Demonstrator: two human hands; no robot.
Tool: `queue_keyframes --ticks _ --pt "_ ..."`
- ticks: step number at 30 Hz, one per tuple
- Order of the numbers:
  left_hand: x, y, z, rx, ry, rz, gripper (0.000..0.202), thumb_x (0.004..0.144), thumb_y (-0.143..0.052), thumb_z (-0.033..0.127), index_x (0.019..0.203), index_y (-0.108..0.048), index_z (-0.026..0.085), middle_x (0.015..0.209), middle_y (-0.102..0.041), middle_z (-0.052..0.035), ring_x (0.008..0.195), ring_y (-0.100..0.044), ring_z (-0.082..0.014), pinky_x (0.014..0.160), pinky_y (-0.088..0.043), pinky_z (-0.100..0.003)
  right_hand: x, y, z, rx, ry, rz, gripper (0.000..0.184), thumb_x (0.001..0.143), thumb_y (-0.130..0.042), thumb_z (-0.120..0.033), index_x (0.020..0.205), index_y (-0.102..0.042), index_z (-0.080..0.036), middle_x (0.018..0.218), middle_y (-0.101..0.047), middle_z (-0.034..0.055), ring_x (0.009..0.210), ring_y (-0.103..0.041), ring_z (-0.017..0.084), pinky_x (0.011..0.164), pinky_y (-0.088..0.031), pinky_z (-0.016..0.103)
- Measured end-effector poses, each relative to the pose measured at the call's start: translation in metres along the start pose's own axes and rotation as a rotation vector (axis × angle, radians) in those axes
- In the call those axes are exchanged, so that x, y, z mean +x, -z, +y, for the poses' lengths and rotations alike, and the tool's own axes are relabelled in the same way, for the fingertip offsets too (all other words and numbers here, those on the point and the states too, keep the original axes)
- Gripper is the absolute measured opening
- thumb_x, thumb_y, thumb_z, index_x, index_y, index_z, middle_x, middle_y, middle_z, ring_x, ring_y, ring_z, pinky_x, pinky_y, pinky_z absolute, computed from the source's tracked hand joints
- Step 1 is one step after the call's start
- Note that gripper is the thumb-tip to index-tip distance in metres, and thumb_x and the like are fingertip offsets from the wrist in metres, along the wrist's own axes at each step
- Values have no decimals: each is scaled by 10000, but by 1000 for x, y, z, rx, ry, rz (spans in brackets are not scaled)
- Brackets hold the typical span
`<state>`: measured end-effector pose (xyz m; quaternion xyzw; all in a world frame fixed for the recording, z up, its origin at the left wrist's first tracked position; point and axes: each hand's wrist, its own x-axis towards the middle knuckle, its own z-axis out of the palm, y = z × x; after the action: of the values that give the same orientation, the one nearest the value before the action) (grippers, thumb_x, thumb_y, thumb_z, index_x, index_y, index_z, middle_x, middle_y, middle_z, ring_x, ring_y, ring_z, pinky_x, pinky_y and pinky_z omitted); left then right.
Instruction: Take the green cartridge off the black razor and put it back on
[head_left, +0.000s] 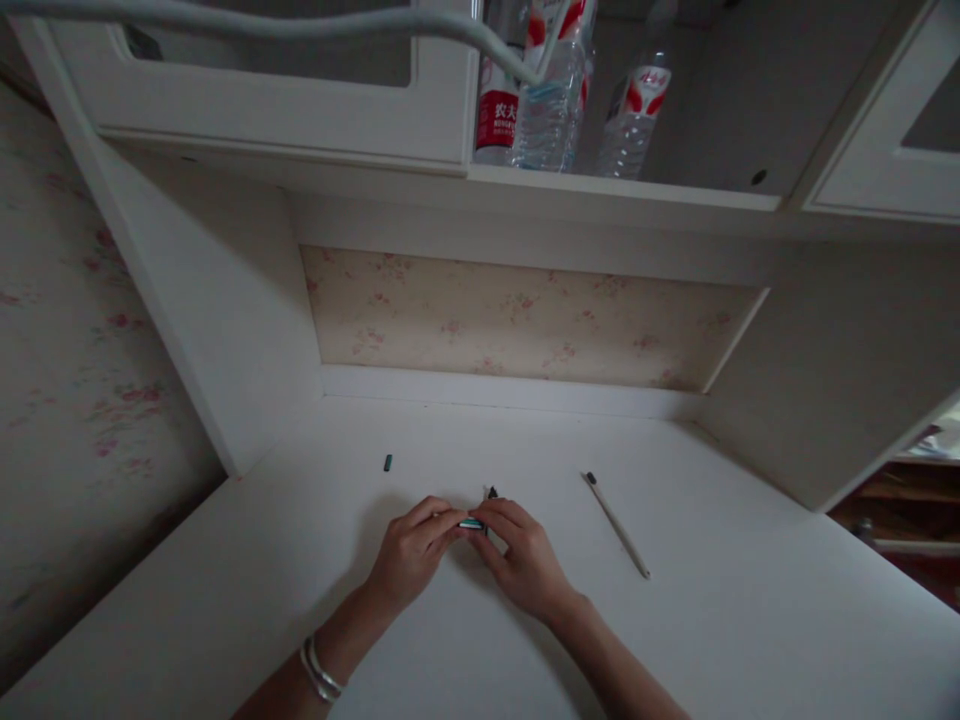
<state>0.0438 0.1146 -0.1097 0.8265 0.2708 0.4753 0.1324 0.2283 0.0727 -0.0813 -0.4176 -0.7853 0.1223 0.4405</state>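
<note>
Over the white desk, my left hand (411, 553) and my right hand (525, 560) meet, fingertips pinched together. Between them shows a small, narrow green-and-white piece (471, 523), perhaps a razor head; the fingers cover most of it. A small black part (493, 492) sticks out just beyond my right fingers, and I cannot tell whether it joins the held piece. Farther back on the left lies a small dark green piece (388, 463), apart from both hands. To the right rests a toothbrush (619, 526) with a pale handle and dark bristles.
A white desk (720, 600) runs under a hutch with side panels. Overhead, an open shelf compartment holds plastic bottles (551, 120), and a pale curved arm or cable (300, 25) crosses in front. Flowered wallpaper (112, 350) covers the left wall.
</note>
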Motion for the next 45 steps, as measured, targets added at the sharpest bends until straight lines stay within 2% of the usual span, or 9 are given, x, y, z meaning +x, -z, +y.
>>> queue_keyframes --ticks 9,12,15,19,24,30,34,40,45 --pt "0 -4 7 25 40 -156 222 904 -515 290 1096 -621 250 911 -606 -35 782 -583 -117 699 -474 -203 -18 8 12 -144 27 -96 195 944 -489 -286 1053 -643 -234 925 -645 60 843 -595 194 764 -475 298" --pt "0 -4 8 62 94 -190 304 895 -524 333 1187 -563 261 959 -603 -39 729 -577 -115 675 -472 -211 -22 21 25 -126 -29 -44 228 950 -465 -318 1027 -656 -219 931 -645 69 834 -602 192 740 -485 284" --pt "0 -3 9 80 156 -217 307 899 -512 344 1192 -556 264 993 -595 -37 654 -557 -99 653 -466 -212 -27 49 54 -207 -182 147 316 936 -448 -410 959 -675 -191 940 -644 82 779 -612 193 684 -486 277" --pt "0 -4 9 89 181 -264 263 912 -484 337 1145 -586 269 1019 -595 -35 679 -568 -105 681 -461 -221 -47 98 104 -508 -515 405 459 875 -430 -545 922 -696 -174 899 -657 74 680 -602 192 620 -438 286" --pt "-1 -6 7 138 149 -316 254 922 -461 314 1136 -593 280 1024 -596 -29 753 -586 -124 731 -462 -236 -73 131 135 -671 -840 282 460 850 -408 -545 960 -705 -211 960 -663 67 757 -612 225 613 -413 290" --pt "-2 -5 5 153 120 -312 254 934 -436 293 1136 -589 267 1029 -593 -30 797 -592 -123 760 -472 -236 -78 133 141 -766 -1044 122 440 845 -412 -526 1017 -706 -248 1013 -661 114 847 -622 289 604 -424 316" --pt "-1 -4 7 169 88 -297 260 941 -420 288 1142 -584 262 1032 -594 -33 852 -593 -131 782 -475 -241 -77 133 143 -748 -1118 120 457 829 -444 -534 1028 -710 -220 969 -671 147 805 -639 293 603 -447 321" --pt "1 1 10 183 89 -297 260 946 -410 285 1138 -584 270 1011 -601 -21 844 -594 -126 786 -471 -241 -75 134 142 -721 -1113 119 454 816 -468 -549 1036 -709 -234 1015 -663 133 861 -633 287 644 -458 303" --pt "6 8 7 164 139 -250 251 943 -412 296 1092 -611 264 980 -606 -17 812 -590 -122 761 -464 -230 -78 136 144 -703 -1070 162 502 859 -366 -554 1017 -709 -225 1085 -628 122 881 -612 293 651 -434 325"
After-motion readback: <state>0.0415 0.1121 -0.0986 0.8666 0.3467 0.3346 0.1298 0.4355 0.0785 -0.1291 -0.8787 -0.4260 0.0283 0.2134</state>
